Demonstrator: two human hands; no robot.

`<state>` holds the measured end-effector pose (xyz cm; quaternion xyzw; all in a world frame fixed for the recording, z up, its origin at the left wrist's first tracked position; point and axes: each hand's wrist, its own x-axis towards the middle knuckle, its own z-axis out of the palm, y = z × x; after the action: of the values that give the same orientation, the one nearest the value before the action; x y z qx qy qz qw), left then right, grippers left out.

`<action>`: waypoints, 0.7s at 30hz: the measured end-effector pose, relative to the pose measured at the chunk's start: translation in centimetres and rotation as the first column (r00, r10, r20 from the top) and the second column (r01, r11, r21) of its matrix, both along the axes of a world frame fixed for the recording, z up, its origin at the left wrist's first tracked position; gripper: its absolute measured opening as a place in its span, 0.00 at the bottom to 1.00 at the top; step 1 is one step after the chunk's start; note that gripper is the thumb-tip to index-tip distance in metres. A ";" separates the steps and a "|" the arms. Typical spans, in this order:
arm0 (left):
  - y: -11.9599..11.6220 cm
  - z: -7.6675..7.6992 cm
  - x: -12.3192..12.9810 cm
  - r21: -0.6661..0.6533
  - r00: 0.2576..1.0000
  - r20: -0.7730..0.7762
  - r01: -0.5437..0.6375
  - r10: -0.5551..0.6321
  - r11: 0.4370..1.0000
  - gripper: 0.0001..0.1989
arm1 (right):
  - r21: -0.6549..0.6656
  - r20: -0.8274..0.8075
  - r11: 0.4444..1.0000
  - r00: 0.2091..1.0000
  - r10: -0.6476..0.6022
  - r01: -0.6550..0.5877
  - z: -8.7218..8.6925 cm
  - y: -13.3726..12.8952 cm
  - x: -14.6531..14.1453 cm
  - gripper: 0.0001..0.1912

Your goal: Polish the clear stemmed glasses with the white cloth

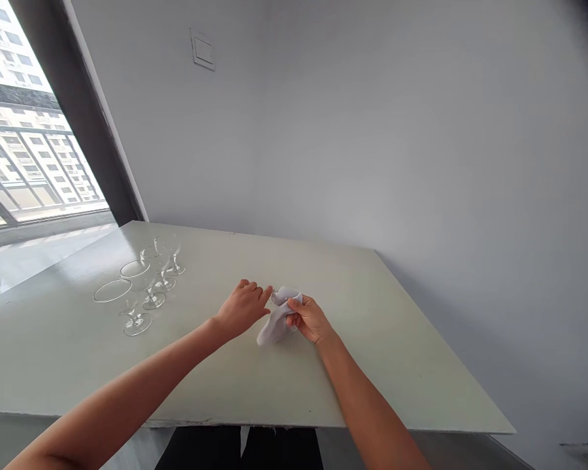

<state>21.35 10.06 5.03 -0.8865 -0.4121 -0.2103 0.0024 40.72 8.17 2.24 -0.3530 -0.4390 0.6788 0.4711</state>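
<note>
One cloth (273, 329) in R hand (311, 320), well inside tbl (421, 385) edges.

Not a single readable word, number or logo from where I'm standing, honestly. The table (421, 391) shows no lettering I can make out, same deal with the stemmed glasses (138, 324) on its left side and the white cloth (273, 328) around its middle. Switch plate (203, 52) above the table's far edge: nothing legible. The buildings (14, 39) outside, beyond the table's far left, have no sign I can read either.
</note>
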 end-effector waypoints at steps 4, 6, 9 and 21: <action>0.4 0.9 -0.8 -0.168 0.998 -0.026 0.053 -0.058 0.984 0.12 | 0.050 0.098 0.990 0.987 0.130 -0.135 0.6 -0.7 -0.1 0.16; 0.7 2.0 -1.8 -0.475 0.989 0.027 0.143 -0.148 0.869 0.15 | 0.092 0.200 0.957 0.946 0.253 -0.275 1.4 -1.4 0.1 0.16; 1.0 3.2 -3.1 -0.825 0.947 0.146 0.275 -0.284 0.493 0.21 | 0.105 0.260 0.907 0.892 0.370 -0.407 1.8 -1.9 0.2 0.15; -0.4 2.9 -0.9 0.004 0.976 -0.197 0.099 -0.097 0.995 0.12 | 0.073 0.018 0.979 0.981 0.191 -0.191 -0.4 -0.8 -0.9 0.17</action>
<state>20.42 9.69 7.95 -0.9222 -0.3642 -0.1242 0.0388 39.85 7.35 1.84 -0.2952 -0.4985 0.7020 0.4141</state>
